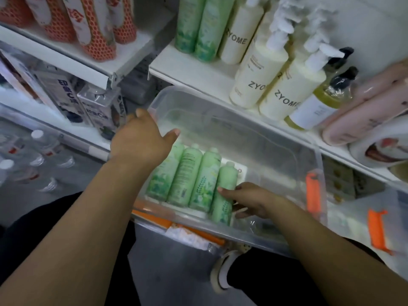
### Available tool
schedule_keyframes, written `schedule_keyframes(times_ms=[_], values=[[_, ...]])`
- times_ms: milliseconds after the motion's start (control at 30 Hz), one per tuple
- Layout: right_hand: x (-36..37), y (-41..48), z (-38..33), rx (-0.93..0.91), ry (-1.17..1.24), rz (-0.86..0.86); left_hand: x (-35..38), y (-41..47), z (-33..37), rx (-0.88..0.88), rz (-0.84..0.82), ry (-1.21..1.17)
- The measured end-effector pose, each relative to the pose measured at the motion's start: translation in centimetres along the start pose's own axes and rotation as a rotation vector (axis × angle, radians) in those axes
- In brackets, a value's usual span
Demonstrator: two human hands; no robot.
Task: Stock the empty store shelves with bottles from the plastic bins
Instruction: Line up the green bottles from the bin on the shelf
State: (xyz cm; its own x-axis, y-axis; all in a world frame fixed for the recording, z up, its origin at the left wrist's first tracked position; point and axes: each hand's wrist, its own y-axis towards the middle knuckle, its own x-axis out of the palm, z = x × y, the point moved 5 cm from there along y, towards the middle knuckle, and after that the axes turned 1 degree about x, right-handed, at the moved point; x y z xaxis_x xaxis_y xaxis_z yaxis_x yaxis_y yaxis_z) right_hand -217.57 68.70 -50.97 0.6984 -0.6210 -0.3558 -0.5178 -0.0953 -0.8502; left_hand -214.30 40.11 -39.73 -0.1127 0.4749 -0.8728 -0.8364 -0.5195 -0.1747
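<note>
1. Left hand (141,138) grips the clear bin (276,151) by its corner rim at ten o'clock, thumb inside.
2. Right hand (251,199) curls around the rightmost green bottle (227,176), at the bin's six o'clock.
3. Three more bottles (187,173) lie beside it, toward nine o'clock.

The cream pump bottles (256,71) on the white shelf (198,71) read "ZYOME"; other labels are illegible.

Four green bottles (204,177) flat, side by side, in a clear plastic bin (265,138).
</note>
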Motion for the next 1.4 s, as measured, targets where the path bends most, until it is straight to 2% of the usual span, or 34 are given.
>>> schedule_keyframes(times_ms=[333, 467, 600, 733, 867, 967, 1133, 1400], values=[[1.1, 0.8, 1.6, 0.008, 0.2, 0.07, 0.6, -0.1, 0.5, -0.046, 0.037, 0.049], [1.3, 0.5, 1.6, 0.067, 0.342, 0.012, 0.5, -0.2, 0.4, -0.05, 0.032, 0.043], [1.9, -0.7, 0.7, 0.125, 0.564, -0.117, 0.4, -0.1, 0.3, -0.041, 0.021, 0.016], [2.0, -1.2, -0.4, 0.011, 0.662, -0.158, 0.3, 0.2, 0.1, -0.042, -0.009, -0.066], [1.1, -2.8, -2.0, -0.19, 0.675, -0.109, 0.3, 0.7, -0.3, -0.04, -0.037, -0.129], [0.8, -4.7, -3.4, -0.334, 0.654, -0.152, 0.2, 1.1, -0.5, -0.036, -0.045, -0.165], [0.5, -7.8, -5.3, -0.424, 0.647, -0.117, -0.5, 0.9, -0.7, -0.017, -0.078, -0.232], [0.0, -10.9, -10.3, -0.518, 0.652, 0.051, -1.6, 0.1, -1.6, -0.045, -0.051, -0.383]])
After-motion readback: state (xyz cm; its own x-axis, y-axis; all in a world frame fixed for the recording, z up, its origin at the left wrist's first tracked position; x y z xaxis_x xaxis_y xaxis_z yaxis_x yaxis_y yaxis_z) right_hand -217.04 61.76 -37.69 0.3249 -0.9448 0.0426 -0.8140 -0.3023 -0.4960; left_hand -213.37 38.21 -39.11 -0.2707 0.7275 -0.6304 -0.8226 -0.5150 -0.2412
